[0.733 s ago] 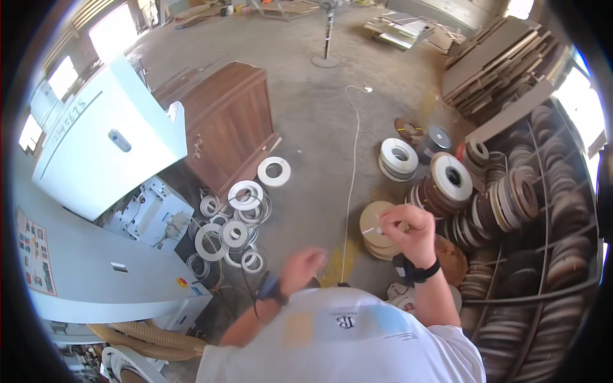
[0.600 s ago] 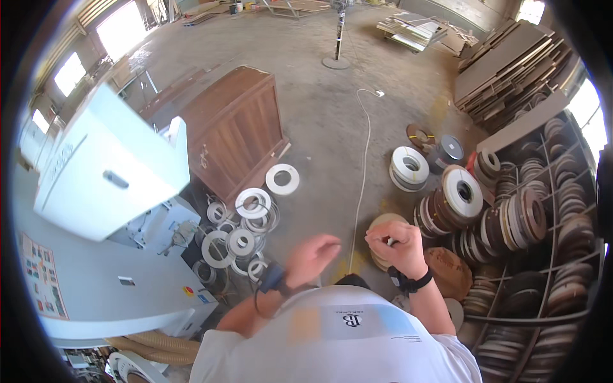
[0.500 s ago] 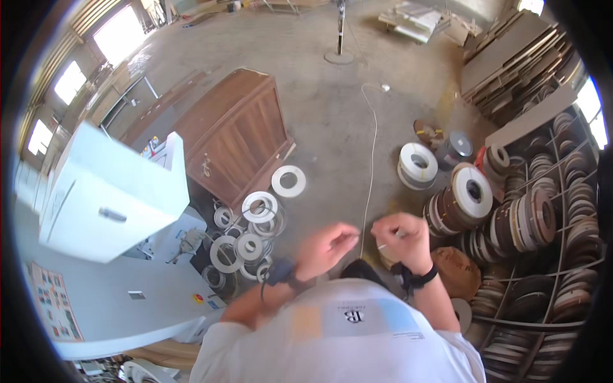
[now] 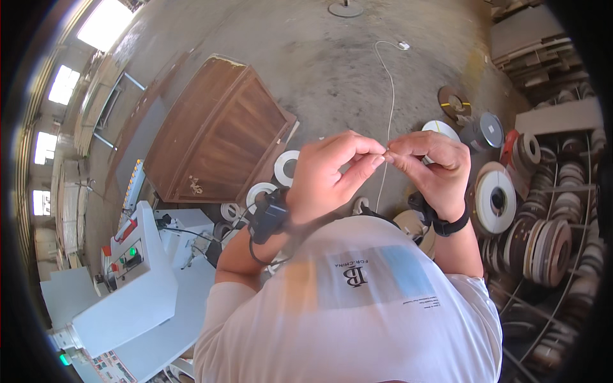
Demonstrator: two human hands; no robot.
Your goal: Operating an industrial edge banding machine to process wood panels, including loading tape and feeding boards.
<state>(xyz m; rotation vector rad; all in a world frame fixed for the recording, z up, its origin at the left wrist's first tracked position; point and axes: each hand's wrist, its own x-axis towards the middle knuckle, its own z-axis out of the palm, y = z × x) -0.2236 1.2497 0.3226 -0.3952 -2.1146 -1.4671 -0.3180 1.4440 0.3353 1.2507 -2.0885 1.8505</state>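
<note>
White thin strip (image 4: 388, 102) pinched between both hands' (image 4: 386, 167) fingertips.

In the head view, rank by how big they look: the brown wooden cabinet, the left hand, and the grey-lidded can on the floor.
Largest to smallest:
1. brown wooden cabinet
2. left hand, enlarged by nearness to the camera
3. grey-lidded can

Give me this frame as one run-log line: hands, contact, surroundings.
hands: left hand and right hand raised together, fingertips meeting | contact: both pinch thin white strip | surroundings: brown wooden cabinet, white tape rolls on floor
</note>
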